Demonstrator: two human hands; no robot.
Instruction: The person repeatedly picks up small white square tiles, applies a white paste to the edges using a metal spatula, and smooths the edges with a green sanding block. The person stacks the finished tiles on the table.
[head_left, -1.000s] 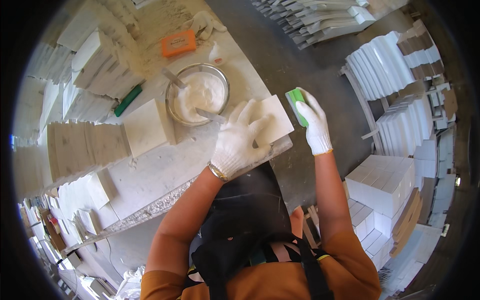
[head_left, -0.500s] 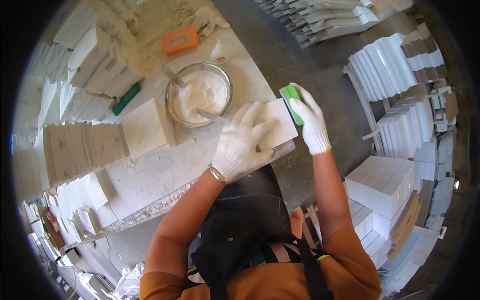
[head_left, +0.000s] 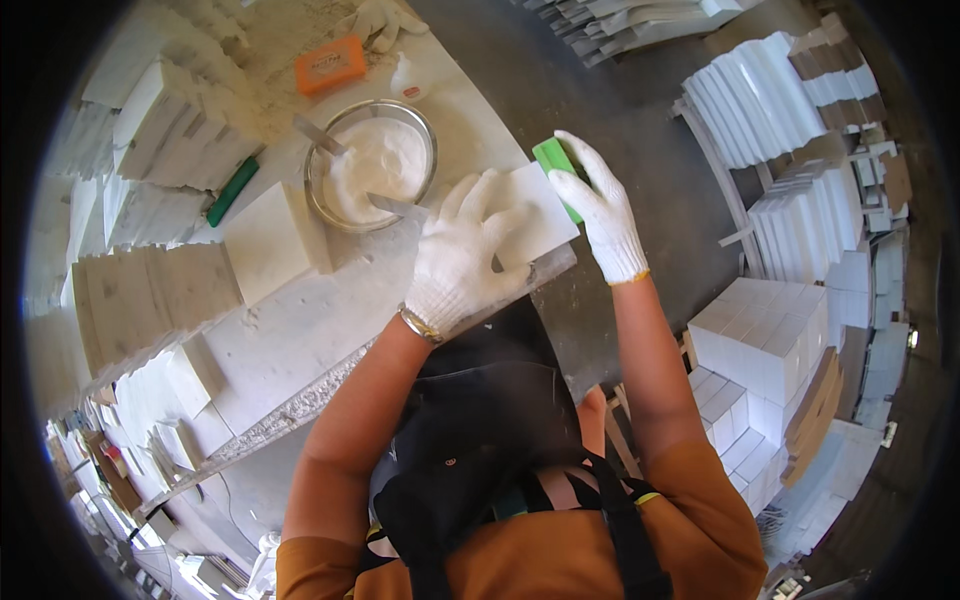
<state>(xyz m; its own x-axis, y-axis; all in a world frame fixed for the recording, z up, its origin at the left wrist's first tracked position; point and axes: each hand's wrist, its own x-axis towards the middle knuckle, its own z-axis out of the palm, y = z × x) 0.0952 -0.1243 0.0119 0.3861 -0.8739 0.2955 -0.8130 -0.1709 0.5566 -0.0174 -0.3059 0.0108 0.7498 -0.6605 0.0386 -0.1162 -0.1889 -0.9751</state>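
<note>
My left hand (head_left: 465,245), in a white knit glove, lies with spread fingers on a flat white tile (head_left: 538,218) at the table's corner. In my right hand (head_left: 605,215), gloved too, is a green block like a sanding pad (head_left: 552,158), held along the tile's right edge. Its contact face is turned from view. Left of the tile stands a round metal bowl (head_left: 431,150) of white paste or powder. Two flat-bladed scrapers rest in it, one blade (head_left: 318,133) at the far left rim, the other (head_left: 395,206) beside my left fingers.
Stacked tiles (head_left: 150,290) line the table's left side, with a green block (head_left: 233,191) nearby. Behind the bowl are an orange box (head_left: 330,65), a small white bottle (head_left: 402,75) and loose gloves (head_left: 385,22). White tile stacks (head_left: 760,325) stand to my right, beyond the table's edge.
The whole scene has shifted left and slightly up in the view. The green block has tilted in my right hand, showing more of its green face. My left hand stays on the tile.
</note>
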